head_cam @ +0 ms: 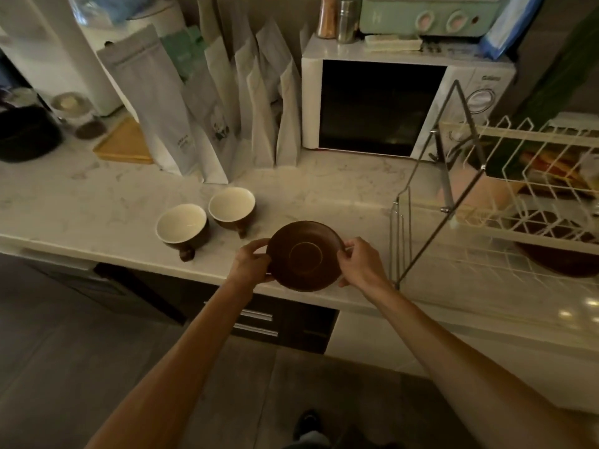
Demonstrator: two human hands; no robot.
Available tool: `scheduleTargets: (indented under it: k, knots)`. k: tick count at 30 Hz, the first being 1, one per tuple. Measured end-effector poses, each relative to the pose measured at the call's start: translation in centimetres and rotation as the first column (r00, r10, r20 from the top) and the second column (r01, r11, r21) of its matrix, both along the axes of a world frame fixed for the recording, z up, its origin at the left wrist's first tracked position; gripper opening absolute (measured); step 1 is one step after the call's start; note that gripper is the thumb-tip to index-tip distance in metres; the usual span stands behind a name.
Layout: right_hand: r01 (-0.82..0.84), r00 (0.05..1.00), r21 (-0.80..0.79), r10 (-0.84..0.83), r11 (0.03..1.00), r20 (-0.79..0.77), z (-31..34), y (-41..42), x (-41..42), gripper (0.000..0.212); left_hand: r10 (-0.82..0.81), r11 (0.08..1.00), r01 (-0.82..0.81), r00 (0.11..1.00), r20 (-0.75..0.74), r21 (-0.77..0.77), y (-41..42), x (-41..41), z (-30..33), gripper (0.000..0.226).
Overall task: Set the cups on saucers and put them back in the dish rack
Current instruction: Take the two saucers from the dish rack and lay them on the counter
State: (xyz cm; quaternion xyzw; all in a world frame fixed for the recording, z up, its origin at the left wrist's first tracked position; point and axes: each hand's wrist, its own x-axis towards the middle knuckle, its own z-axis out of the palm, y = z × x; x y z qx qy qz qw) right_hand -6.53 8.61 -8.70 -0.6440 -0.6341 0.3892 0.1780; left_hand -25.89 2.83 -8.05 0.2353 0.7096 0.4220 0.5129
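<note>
Two cups, the near cup (pixel 181 227) and the far cup (pixel 231 206), stand side by side on the pale marbled tabletop (pixel 81 202), brown outside, cream inside. One brown saucer (pixel 304 256) with a ringed centre hangs tilted over the tabletop's front edge; the left hand (pixel 251 264) and right hand (pixel 359 264) each close their grip on its rim. Another dark dish lies in the white wire dish rack (pixel 525 202) beside a microwave (pixel 382 106)

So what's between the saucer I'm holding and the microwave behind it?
In the head view, only bare marble countertop lies between the saucer and the microwave; both cups sit off to the left.
</note>
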Motion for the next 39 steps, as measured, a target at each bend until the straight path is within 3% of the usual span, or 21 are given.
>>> scheduleTargets:
  k: [9,18,23,39]
  knots:
    - [0.136,0.99,0.009,-0.135,0.991,-0.049,-1.4,6.0,-2.0,0.022,-0.032,0.999,0.03,0.997,0.077,0.022,7.4,-1.5,-1.5,0.05]
    - [0.261,0.961,0.015,-0.258,0.965,-0.096,-3.9,10.7,-3.8,0.028,0.054,0.995,-0.048,0.996,-0.069,0.086,11.6,-1.4,-2.7,0.036]
    - [0.246,0.969,0.086,-0.244,0.966,-0.024,-4.4,11.8,-4.4,0.026,0.054,0.996,-0.042,0.984,-0.169,0.076,13.0,-1.7,-3.4,0.034]
    - [0.232,0.972,0.127,-0.235,0.964,0.012,-4.8,13.9,-4.9,0.028,0.057,0.995,-0.042,0.98,-0.189,0.086,15.0,-1.9,-4.5,0.037]
